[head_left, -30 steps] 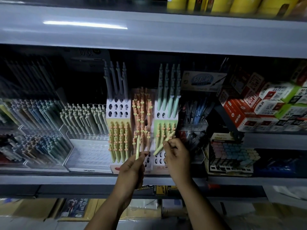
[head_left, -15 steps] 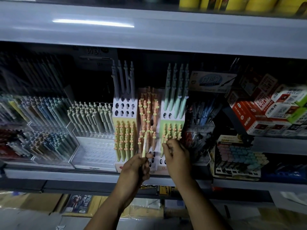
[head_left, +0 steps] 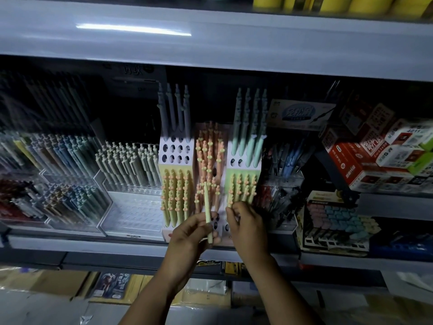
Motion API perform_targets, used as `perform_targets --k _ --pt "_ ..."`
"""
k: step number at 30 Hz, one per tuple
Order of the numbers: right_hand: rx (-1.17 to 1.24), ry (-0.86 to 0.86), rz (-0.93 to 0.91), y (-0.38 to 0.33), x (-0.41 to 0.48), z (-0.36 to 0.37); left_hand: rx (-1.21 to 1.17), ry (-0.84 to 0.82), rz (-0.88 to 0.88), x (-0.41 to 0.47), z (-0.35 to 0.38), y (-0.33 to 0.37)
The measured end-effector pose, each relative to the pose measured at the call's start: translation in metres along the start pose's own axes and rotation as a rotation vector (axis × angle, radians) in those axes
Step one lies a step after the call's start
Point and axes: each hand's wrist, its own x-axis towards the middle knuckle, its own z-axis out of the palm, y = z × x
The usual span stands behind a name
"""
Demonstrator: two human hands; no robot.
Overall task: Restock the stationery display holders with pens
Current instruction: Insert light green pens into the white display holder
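One pale yellow-green pen (head_left: 207, 202) is being held upright by the left hand (head_left: 191, 234). That grip is pinching the lower barrel between thumb and fingers, just in front of the middle column of the white display holder (head_left: 176, 153) on the shelf (head_left: 117, 245). The right hand (head_left: 247, 227) is being held at the foot of the right column, with curled fingertips (head_left: 230, 208) touching the lowest green pens (head_left: 242, 187). Whether that grip is pinching a pen or only touching cannot be told.

Three columns are being shown in the holder.
- **Left column:** four grey-blue pens (head_left: 187, 113) are being carried at the top. Two full rows of four open holes (head_left: 180, 158) are being left below them. Under those, yellow-green pens with orange tops (head_left: 177, 195) are being stood four across.
- **Middle column:** it is being filled with peach pens (head_left: 209, 151), too crowded to count.
- **Right column:** four mint pens (head_left: 251, 144) are being carried at the top, with two open holes beside their feet.

To the left, a clear tray (head_left: 131, 216) of pale grey-green pens is being displayed. To the right, red boxes (head_left: 344, 160) are being stacked. "4011" is being read on one white box (head_left: 410, 134). The blue writing on a card (head_left: 300, 113) is too blurred to read.
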Motion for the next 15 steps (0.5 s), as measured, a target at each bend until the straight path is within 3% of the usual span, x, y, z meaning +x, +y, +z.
perform_targets --k 10,15 --pt "0.066 -0.085 0.019 0.001 0.004 -0.002 0.053 0.086 0.071 -0.001 0.008 -0.001" --pt "0.233 -0.244 0.238 -0.001 0.012 -0.014 0.101 0.121 0.078 0.005 0.009 -0.004"
